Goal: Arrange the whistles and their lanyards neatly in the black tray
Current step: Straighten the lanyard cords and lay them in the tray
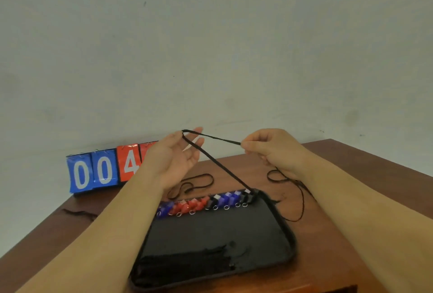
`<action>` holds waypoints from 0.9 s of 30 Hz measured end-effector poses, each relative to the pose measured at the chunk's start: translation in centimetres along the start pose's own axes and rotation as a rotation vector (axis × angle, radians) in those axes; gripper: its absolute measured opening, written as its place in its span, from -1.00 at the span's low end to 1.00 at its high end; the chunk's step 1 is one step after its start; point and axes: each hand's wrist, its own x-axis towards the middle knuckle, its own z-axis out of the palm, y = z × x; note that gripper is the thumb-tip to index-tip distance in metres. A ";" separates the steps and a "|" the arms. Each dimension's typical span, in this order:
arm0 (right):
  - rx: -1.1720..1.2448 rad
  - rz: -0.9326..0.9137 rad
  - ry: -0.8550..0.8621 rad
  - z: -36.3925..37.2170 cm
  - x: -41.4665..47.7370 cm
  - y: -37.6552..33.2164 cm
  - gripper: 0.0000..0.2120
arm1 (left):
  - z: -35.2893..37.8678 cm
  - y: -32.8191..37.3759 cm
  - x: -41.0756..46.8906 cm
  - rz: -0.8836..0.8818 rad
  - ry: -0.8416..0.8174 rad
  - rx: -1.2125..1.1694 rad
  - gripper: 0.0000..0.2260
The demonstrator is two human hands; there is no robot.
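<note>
Beyond the black tray's (pixel 289 234) far left corner stands a flip scoreboard (pixel 103 170). Above the tray's far edge the left hand (pixel 180 155) is spread open, a black lanyard (pixel 218 164) looped over its thumb. The cord runs down to the row of whistles (pixel 201 204) lining the tray's far edge, and across to the right hand (pixel 269 149), which pinches it with curled fingers.

Wooden table (pixel 346 210) — tray (pixel 289 234), scoreboard (pixel 93 172)
</note>
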 end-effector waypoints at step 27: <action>-0.287 0.140 -0.224 8.0 5.2 5.2 -0.90 | -12.9 1.3 1.4 0.085 0.137 0.479 -0.70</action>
